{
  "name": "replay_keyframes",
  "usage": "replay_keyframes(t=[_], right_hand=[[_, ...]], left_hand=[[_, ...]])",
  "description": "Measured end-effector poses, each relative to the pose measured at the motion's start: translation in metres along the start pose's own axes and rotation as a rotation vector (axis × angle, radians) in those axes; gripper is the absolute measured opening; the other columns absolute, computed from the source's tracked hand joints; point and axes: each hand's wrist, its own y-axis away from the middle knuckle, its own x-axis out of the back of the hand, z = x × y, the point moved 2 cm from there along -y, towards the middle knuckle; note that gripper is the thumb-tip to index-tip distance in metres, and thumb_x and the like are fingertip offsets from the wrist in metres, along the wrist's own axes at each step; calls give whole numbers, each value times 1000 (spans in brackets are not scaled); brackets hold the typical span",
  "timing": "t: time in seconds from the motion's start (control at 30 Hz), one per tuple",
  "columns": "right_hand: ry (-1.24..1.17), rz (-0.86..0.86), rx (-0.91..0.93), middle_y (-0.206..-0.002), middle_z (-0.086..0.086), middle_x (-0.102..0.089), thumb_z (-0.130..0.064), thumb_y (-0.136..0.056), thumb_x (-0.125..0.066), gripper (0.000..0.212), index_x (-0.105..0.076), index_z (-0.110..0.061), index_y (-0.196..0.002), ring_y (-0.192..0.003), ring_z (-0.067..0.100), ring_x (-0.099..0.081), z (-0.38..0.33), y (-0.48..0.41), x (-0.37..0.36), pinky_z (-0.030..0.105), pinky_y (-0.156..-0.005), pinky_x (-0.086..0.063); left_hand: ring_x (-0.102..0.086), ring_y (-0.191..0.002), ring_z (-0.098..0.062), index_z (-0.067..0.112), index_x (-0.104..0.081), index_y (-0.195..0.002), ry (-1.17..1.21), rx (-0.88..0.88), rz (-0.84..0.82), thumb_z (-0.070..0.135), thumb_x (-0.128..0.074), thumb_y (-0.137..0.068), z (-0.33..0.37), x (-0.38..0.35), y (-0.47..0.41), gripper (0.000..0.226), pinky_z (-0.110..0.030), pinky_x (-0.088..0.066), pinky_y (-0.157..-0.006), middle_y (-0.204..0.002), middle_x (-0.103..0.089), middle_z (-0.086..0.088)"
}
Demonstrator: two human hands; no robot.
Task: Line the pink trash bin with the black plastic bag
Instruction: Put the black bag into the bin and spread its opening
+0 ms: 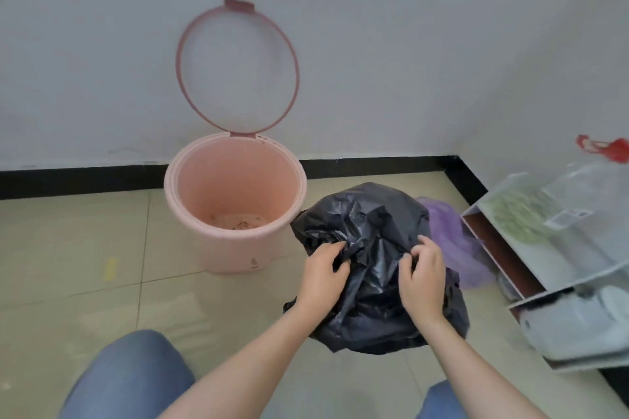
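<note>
I held the bag (374,265) bunched in both grips, left hand (321,277) and right hand (422,277) pinching its folds; the empty bin (235,201) stood ahead-left, nearer my left hand, mouth up

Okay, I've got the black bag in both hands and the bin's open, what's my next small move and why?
Probably pull the hands apart to find and spread the bag's mouth. The left hand and right hand pinch the black bag while it is still crumpled, beside the pink bin rather than over it. The ring is flipped up and the bin is unlined, so it is ready once the bag opens.
</note>
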Motion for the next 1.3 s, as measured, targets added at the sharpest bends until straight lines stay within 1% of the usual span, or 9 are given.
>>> replay_keyframes(t=[0.23,0.43,0.73,0.8,0.87,0.97,1.07,1.17,1.3], right_hand=[[-144,88,127,-135,21,-48,-1,-90,-46,19,-39,-10,-75,-123,28,-44,-78,-26,47,41,-99,-34],[-226,34,202,-139,13,-49,-3,-92,-44,39,-29,-31,-69,-57,7,-47,-139,-22,39,32,-67,-37],[-20,-397,167,-136,9,-49,-12,-93,-44,8,-40,-14,-86,-117,25,-50,-159,1,-57,27,-83,-36],[6,-498,176,-140,8,-43,-9,-88,-49,16,-43,-23,-88,-128,22,-41,-154,3,-75,30,-96,-37],[9,-591,147,-150,3,-30,-5,-85,-50,37,-44,-25,-114,-137,20,-28,-153,1,-93,33,-110,-30],[-36,-699,140,-156,-2,-16,-2,-83,-45,71,-20,-32,-142,-143,20,-14,-156,6,-105,39,-118,-18],[-28,-778,124,-158,-2,-5,-17,-92,-36,62,-10,-37,-144,-145,21,-3,-162,3,-122,43,-120,-11],[134,-827,124,-158,-4,-2,-45,-96,-25,47,-13,-43,-142,-145,24,3,-163,-5,-137,50,-118,-6],[377,-878,202,-158,-1,-10,-52,-94,-25,48,-28,-37,-140,-145,25,7,-155,-3,-155,54,-116,-1]], left_hand=[[-52,-102,-10,11,-58,-120,101,-181,172,9,-55,-88,53,62,5,33,-3,-34,-75,-106,-57,5],[-45,-91,-2,15,-52,-127,-2,-207,311,13,-57,-87,52,123,13,41,-2,-28,-73,-107,-54,7],[-42,-123,-23,31,-34,-138,-309,153,138,50,-50,-84,-28,174,27,59,-35,-42,-100,-135,-43,-6],[-31,-130,-23,37,-35,-136,-378,224,148,58,-42,-84,-40,182,28,56,-39,-34,-107,-141,-35,-6],[-19,-137,-25,40,-37,-134,-466,251,218,61,-35,-85,-50,192,20,53,-42,-24,-110,-149,-24,-6],[-2,-142,-33,33,-14,-144,-601,225,268,62,-29,-86,-53,195,5,66,-47,-14,-114,-156,0,-13],[10,-143,-35,34,12,-143,-619,212,94,61,-28,-87,-69,182,-24,74,-51,-9,-115,-156,16,-13],[11,-142,-38,33,9,-144,-745,234,-15,58,-28,-89,-88,168,-39,71,-53,-7,-115,-156,14,-14],[10,-142,-39,31,-11,-145,-819,285,11,52,-33,-91,-108,163,-46,62,-55,-10,-114,-157,8,-14]])
